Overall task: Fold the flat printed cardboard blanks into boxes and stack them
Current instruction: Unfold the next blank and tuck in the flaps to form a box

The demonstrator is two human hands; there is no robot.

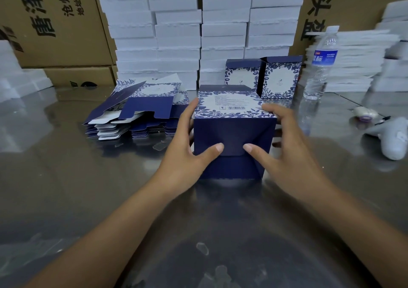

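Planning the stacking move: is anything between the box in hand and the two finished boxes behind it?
Nothing visible. The left hand and right hand grip the box; the finished boxes stand just behind it, slightly right. The water bottle stands right of them, off the path. Whatever lies directly behind the box is hidden.

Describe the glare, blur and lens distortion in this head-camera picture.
Head view: the shiny table gives soft glare and smeared reflections; wide-angle distortion bows the white box stacks; edges are soft, while the blue box held by the left hand and right hand is fairly sharp.
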